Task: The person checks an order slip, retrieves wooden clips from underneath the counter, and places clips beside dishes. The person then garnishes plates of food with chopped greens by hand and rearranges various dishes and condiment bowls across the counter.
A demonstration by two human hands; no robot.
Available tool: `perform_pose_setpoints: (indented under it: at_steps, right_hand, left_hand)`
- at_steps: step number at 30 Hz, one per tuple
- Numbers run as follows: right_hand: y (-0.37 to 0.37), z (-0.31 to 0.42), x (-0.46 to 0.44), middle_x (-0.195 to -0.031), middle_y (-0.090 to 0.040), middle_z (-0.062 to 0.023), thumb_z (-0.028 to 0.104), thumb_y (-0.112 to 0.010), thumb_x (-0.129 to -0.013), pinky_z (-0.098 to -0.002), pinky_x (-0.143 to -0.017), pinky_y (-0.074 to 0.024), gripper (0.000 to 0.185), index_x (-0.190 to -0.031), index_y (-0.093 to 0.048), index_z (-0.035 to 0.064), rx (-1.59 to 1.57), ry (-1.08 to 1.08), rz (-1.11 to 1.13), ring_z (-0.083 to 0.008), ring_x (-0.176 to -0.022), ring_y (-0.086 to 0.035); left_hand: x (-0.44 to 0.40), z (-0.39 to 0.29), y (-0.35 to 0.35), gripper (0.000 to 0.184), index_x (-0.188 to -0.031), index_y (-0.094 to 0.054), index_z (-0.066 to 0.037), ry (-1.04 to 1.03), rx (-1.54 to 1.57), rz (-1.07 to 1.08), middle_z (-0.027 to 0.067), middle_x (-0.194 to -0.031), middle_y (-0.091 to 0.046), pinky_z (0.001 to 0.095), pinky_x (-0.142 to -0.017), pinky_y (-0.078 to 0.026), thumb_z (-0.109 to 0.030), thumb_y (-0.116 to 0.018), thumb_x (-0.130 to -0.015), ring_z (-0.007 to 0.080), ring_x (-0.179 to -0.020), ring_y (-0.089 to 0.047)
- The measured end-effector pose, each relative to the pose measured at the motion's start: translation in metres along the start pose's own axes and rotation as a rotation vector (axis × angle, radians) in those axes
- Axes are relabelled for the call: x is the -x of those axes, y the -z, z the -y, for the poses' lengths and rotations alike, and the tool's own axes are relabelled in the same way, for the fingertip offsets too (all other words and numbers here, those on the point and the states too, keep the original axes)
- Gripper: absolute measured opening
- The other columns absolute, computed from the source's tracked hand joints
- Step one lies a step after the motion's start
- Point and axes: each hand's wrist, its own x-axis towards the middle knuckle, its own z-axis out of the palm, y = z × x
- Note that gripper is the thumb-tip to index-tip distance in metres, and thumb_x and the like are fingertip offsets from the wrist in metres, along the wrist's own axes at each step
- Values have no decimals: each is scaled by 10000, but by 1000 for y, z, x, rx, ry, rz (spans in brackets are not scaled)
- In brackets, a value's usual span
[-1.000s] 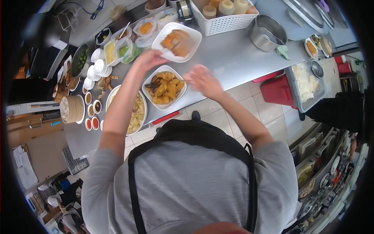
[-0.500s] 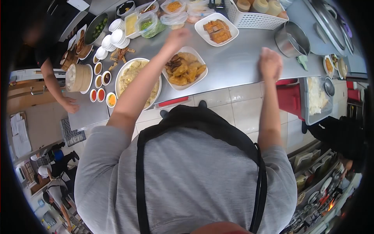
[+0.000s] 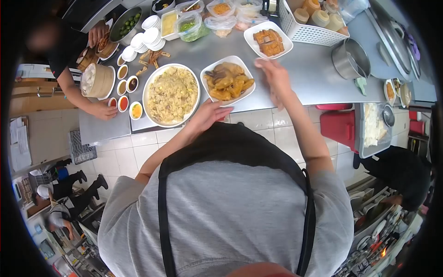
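My left hand (image 3: 208,116) is at the front edge of a square white bowl (image 3: 249,87) of glazed brown chicken pieces (image 3: 226,83). Its fingers are stretched out against or just under the rim; whether they bear on it I cannot tell. To the right of that bowl, my right hand (image 3: 275,81) hovers over the counter, fingers extended and slightly blurred, holding nothing visible. Its fingertips are near a white dish (image 3: 287,50) of sliced fried cutlet (image 3: 269,42). A large round plate (image 3: 148,107) of fried rice (image 3: 171,95) lies left of the bowl.
At left, a co-worker's hand (image 3: 105,111) touches a red sauce cup (image 3: 112,102); their other hand (image 3: 97,33) is at a bamboo basket. Small saucers (image 3: 153,38), bagged toppings (image 3: 194,28), a white bottle basket (image 3: 318,39) and a steel pot (image 3: 344,62) line the counter.
My left hand has come back from behind the chicken bowl to its front edge. My right hand has moved left and opened out. The co-worker's hand has reached the sauce cups.
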Motion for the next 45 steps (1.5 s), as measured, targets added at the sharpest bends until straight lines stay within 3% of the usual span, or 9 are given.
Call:
perform_pose_setpoints:
  at_steps: [8,13,20,23,27,30,40,42,45]
  right_hand:
    - [20,-24,3,-972,-564,-128,10,-455,-762,-366,-717,-466,260,-962,-578,120,99,241,350,-278,-842,-568]
    - [16,-7,31,-1156,-473,-100,141,-376,-882,-321,-872,-402,312,-1169,-419,26,-1600,-610,83,-186,-1036,-482]
    - [-36,20,74,-1188,-449,-101,168,-391,-880,-333,-890,-384,338,-1190,-414,35,-1749,-881,265,-204,-1059,-466]
    - [5,48,61,-1258,-369,-174,223,-464,-839,-374,-926,-316,331,-1090,-527,17,-619,-24,253,-284,-1146,-381]
    - [-51,18,60,-1270,-298,-221,240,-512,-777,-491,-977,-159,420,-1162,-466,79,365,182,99,-428,-1201,-193]
    - [-109,18,10,-1279,-252,-265,256,-525,-759,-506,-985,-127,564,-1244,-323,53,480,315,99,-400,-1215,-193]
    - [-173,46,-108,-1005,-464,-178,262,-562,-706,-426,-851,-329,351,-969,-504,37,530,612,-133,-311,-974,-424]
    - [-152,47,-62,-1000,-472,-142,259,-550,-699,-382,-828,-363,304,-935,-521,69,-797,188,111,-266,-944,-454]
    - [-126,70,27,-1043,-492,-121,179,-532,-686,-371,-850,-364,273,-946,-536,97,112,507,213,-252,-1004,-459]
  left_hand:
    - [-13,0,1,329,-1120,-289,117,-127,56,-40,206,-1132,-425,377,-922,-401,45,-330,-802,286,-1052,-465]
    - [6,-20,-22,354,-1109,-312,156,122,-27,-27,230,-1129,-429,376,-885,-435,71,-348,-767,306,-1043,-473]
    - [16,-53,-25,296,-1073,-418,99,-20,-12,36,204,-1110,-474,387,-886,-421,-4,-425,-795,290,-1023,-495]
    - [43,-83,-10,320,-1091,-385,110,-153,-22,-11,224,-1123,-459,403,-894,-416,12,-406,-787,307,-1024,-489]
    - [81,-104,22,338,-1116,-344,124,-319,-98,-209,226,-1126,-447,401,-880,-432,48,-356,-787,322,-1027,-483]
    - [102,-100,37,345,-1123,-340,116,-340,-143,-316,218,-1116,-456,378,-853,-453,31,-372,-790,312,-1009,-498]
    - [96,-78,28,363,-1128,-323,129,-278,-42,-264,245,-1127,-441,362,-865,-448,21,-374,-785,338,-1008,-495]
    - [78,-80,16,363,-1125,-324,139,-237,-8,-158,248,-1148,-421,387,-883,-431,36,-369,-780,339,-1042,-467]
    - [34,-74,6,361,-1125,-327,146,-181,149,-30,233,-1149,-426,373,-887,-428,31,-386,-789,327,-1035,-475]
